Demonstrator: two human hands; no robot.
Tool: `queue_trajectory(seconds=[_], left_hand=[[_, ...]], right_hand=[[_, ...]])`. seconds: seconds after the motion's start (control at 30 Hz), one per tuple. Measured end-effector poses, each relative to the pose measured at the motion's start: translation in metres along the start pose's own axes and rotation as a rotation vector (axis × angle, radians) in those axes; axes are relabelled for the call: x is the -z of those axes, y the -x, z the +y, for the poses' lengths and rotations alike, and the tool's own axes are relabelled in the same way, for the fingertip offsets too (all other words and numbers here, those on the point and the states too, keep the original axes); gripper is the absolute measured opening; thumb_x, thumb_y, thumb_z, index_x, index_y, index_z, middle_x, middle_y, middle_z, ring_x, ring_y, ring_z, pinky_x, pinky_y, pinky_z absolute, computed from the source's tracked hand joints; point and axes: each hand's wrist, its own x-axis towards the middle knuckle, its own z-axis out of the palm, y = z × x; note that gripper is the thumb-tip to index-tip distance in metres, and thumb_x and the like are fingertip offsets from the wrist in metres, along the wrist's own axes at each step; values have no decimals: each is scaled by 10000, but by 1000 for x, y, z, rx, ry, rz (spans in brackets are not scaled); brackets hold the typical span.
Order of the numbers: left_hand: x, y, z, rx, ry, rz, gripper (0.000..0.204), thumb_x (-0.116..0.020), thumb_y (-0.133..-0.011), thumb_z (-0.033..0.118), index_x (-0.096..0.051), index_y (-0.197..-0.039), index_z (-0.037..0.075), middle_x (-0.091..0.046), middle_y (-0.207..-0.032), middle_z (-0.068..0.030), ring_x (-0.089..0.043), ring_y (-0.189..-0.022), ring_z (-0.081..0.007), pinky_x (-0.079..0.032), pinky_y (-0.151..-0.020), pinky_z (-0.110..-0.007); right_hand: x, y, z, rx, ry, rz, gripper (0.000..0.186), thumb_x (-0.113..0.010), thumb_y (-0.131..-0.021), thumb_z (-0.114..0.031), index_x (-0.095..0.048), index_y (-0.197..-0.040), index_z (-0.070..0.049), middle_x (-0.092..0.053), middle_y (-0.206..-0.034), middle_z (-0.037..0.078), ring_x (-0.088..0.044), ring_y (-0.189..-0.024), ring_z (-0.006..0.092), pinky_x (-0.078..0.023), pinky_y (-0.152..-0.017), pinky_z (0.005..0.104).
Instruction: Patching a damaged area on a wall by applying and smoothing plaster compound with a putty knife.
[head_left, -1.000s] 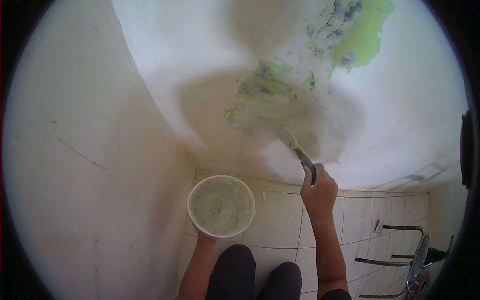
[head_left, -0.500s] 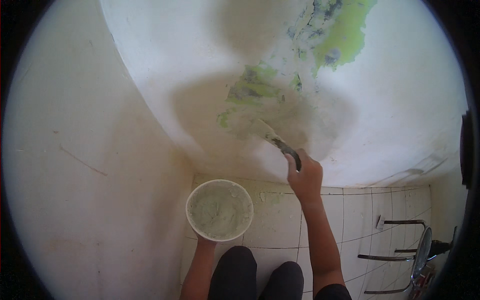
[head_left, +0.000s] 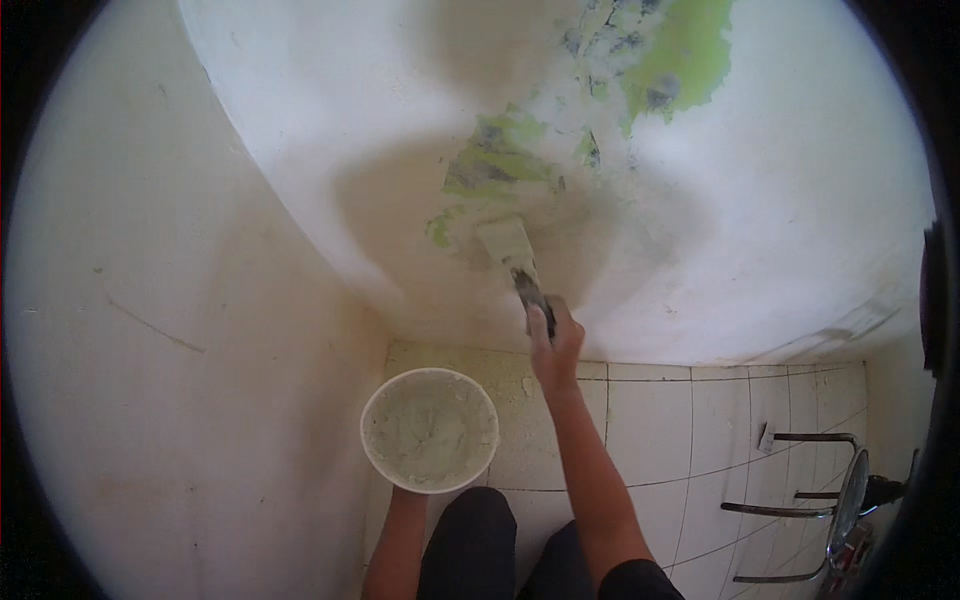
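Observation:
My right hand (head_left: 558, 340) is closed round the dark handle of a putty knife (head_left: 508, 243). Its wide, whitish blade lies against the wall, just right of a small green bare spot and below a larger green patch (head_left: 500, 160) of peeled paint. My left hand (head_left: 410, 495) is under a round white tub (head_left: 365, 440), bearing it at the lower left. The tub's rim hides most of that hand's fingers. Pale grey-green filler paste (head_left: 430, 430) fills much of the tub, its surface rough and stirred.
More flaked green and grey paint (head_left: 680, 70) runs up the white wall (head_left: 800, 200). Another wall (head_left: 130, 350) meets it at the left corner. Crumbs lie on white floor tiles (head_left: 650, 420). At the right is a metal-legged stool (head_left: 850, 490), with a small scraper-like piece (head_left: 766, 438) beside one leg.
My right hand has moved left with the putty knife, whose blade has turned more upright and now faces me flatter. The tub has shifted slightly left and down.

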Motion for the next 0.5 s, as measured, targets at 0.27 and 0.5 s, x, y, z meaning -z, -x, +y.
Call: queue_trajectory(seconds=[0.27, 0.5], left_hand=[[4, -8, -3, 2, 9, -6, 738, -356, -995, 687, -363, -1563, 216, -373, -1594, -96, -356, -1452, -349, -320, -1171, -606], [14, -6, -5, -6, 26, -1, 736, -358, -996, 685, -366, -1561, 214, -376, -1592, -96, -359, -1451, -348, -323, -1170, -603]], right_hand=[[-38, 41, 86, -144, -3, 67, 283, -601, -995, -254, -592, -877, 4, -562, -654, 198, -551, -547, 378, -432, -537, 411], [-22, 89, 49, -113, 11, 94, 308, -582, -1020, -206, -559, -778, -17, -519, -604, 13, -456, -524, 86, -372, -497, 299]])
